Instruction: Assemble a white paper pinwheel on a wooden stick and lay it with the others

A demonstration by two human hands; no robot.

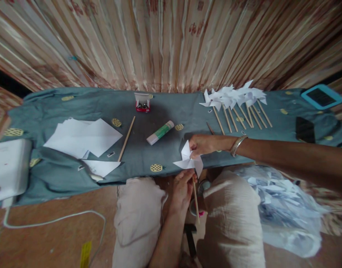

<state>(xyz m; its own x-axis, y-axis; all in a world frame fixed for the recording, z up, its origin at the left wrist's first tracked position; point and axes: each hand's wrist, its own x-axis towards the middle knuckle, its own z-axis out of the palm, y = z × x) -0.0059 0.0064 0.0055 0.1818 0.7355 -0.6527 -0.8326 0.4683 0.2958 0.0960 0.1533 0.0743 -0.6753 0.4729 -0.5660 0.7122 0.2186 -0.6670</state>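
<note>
Creased trousers point(232, 219); left fingers point(187, 175) on slim wooden stick point(196, 203); pointed paper pinwheel point(184, 163).

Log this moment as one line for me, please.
left hand: holds wooden stick | right hand: touches paper pinwheel | pinwheel row: on cloth | red box: open

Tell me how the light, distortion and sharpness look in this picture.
Head view: light dim and soft, with a dark shadow on the cloth right of the red box; head view: curtain folds fan outward, suggesting wide-angle distortion; head view: paper pinwheel outline readable, details inside the plastic bag smeary.
</note>
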